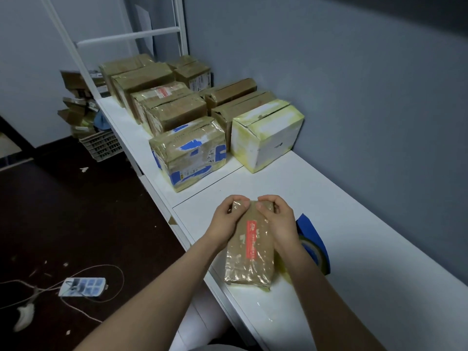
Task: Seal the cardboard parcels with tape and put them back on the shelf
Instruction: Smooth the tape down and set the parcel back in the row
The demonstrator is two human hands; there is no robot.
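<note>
While the left hand (225,221) and right hand (279,224) pinch the parcel (263,252) at its far end, the tape (240,272) may wrinkle. Uneven pressing would cause that.

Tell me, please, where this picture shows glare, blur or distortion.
Head view: dim bluish light; glare glints on the taped small brown cardboard parcel held by the left hand and right hand; the wide lens makes the white metal rack frame lean.
</note>
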